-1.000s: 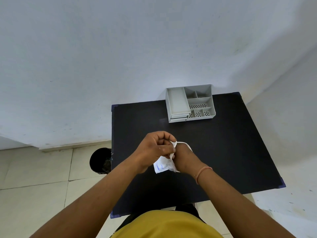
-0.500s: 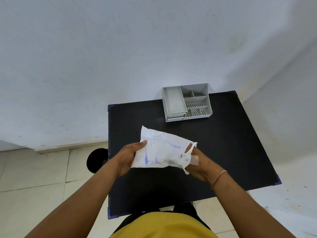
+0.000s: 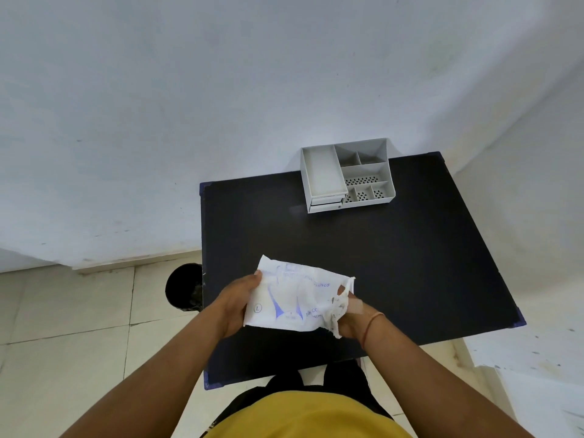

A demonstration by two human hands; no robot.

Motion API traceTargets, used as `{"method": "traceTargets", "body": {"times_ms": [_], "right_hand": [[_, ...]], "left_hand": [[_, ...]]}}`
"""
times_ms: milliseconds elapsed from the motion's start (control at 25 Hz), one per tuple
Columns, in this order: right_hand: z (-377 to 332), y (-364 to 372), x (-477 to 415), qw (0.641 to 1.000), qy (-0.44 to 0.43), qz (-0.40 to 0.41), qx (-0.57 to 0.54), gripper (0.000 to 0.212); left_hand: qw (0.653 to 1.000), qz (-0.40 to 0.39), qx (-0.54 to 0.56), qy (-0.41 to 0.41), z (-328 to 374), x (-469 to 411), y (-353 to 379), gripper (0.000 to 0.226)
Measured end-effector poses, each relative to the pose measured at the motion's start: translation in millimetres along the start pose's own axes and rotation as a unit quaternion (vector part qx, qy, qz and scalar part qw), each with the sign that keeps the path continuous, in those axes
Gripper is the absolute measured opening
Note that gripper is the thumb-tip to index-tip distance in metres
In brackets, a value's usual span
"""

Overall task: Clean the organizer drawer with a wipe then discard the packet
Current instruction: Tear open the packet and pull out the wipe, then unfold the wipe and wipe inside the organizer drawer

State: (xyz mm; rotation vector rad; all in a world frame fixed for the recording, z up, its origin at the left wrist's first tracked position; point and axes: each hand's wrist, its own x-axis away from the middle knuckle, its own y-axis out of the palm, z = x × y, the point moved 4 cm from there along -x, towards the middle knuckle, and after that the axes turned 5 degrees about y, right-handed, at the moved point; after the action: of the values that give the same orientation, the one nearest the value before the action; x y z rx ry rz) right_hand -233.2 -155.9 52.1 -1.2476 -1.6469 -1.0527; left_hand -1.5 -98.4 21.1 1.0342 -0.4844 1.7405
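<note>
A white paper packet (image 3: 294, 300) with blue print is held flat above the near part of the black table (image 3: 410, 263). My left hand (image 3: 235, 303) grips its left edge. My right hand (image 3: 352, 320) pinches its torn, ragged right end. The grey plastic organizer (image 3: 347, 175) stands at the table's far edge against the wall, with several open compartments and small drawers at its front left, all closed. No wipe is visible outside the packet.
A black round bin (image 3: 183, 287) stands on the tiled floor beside the table's left edge. White walls rise behind the table and on the right. My yellow shirt fills the bottom of the view.
One second ago both hands were bunched together on the crumpled packet. Since then they have drawn apart and the packet is spread out flat between them.
</note>
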Motion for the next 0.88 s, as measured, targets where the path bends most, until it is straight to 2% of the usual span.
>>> {"method": "traceTargets", "body": {"times_ms": [80,160,240,400,480,600,720,800,880], "right_hand": [[-5.7,1.3,0.0,0.998,-0.027,-0.026,0.059,0.028],[-10.9,-12.3,0.4,0.985,-0.083,0.016,0.148,0.021],[-14.1,-28.5,1.9,0.975,-0.117,0.056,0.178,0.013],[-23.6,-45.0,2.0,0.959,-0.163,0.128,0.195,0.013],[-27.3,-49.1,0.6,0.949,-0.171,0.137,0.228,0.009],[-34.1,-57.1,0.3,0.932,-0.193,0.157,0.263,0.019],[-44.6,-62.4,11.5,0.897,-0.233,0.223,0.303,0.027],[-50.7,-63.9,23.4,0.869,-0.285,0.27,0.3,0.029],[-56.6,-57.9,38.7,0.827,-0.372,0.306,0.291,0.027]], "left_hand": [[0.998,0.068,0.013,-0.001,-10.1,-9.6,-19.8,0.039],[0.993,0.118,0.012,-0.011,-20.8,-17.1,-38.9,0.037],[0.99,0.143,0.007,-0.013,-33.5,-25.6,-52.3,0.035],[0.98,0.188,-0.056,-0.01,-46.7,-31.8,-60.9,0.029],[0.968,0.229,-0.102,0.014,-46.7,-32.8,-67.0,0.039],[0.949,0.27,-0.158,0.031,-41.8,-35.4,-67.4,0.05],[0.939,0.285,-0.191,0.02,-37.2,-33.2,-65.7,0.051],[0.91,0.333,-0.247,0.023,-29.7,-25.4,-63.3,0.064],[0.883,0.344,-0.303,0.097,-10.1,-13.9,-40.9,0.066]]}}
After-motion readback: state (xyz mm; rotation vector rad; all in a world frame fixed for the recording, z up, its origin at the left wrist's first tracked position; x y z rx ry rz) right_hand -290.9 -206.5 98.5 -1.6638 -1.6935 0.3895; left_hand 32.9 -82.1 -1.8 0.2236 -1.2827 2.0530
